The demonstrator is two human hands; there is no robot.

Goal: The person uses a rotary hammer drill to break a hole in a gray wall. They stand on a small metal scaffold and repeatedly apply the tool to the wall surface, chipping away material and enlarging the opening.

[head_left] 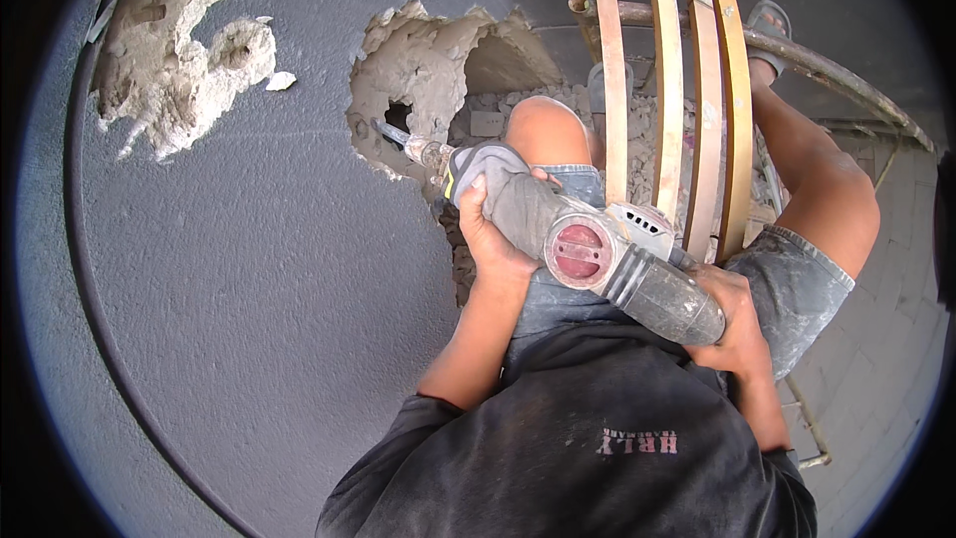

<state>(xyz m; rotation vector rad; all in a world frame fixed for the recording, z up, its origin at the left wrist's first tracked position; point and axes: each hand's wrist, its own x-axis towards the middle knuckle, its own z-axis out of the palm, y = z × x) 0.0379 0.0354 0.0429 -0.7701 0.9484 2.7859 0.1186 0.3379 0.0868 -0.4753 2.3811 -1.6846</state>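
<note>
A dusty grey demolition hammer [662,294] with a round red cap lies slantwise across my lap, its front end toward the wall. Fingers wrapped, my left hand [490,237] grips the front housing, where a grey cloth [510,194] covers the body. My right hand [732,314] is closed around the rear handle; the machine's body hides part of those fingers. From the nose, a metal chisel [390,132] reaches into a ragged broken hole [418,65] in the grey wall. Beside the chisel tip is a small dark opening [398,115].
Another broken patch [179,60] marks the dark grey wall [279,289] at the far left. Several wooden strips [665,70] rise past my legs and cross a rusty metal pipe [827,65]. Rubble [637,144] lies below the hole, and a black cable [82,229] curves down the left.
</note>
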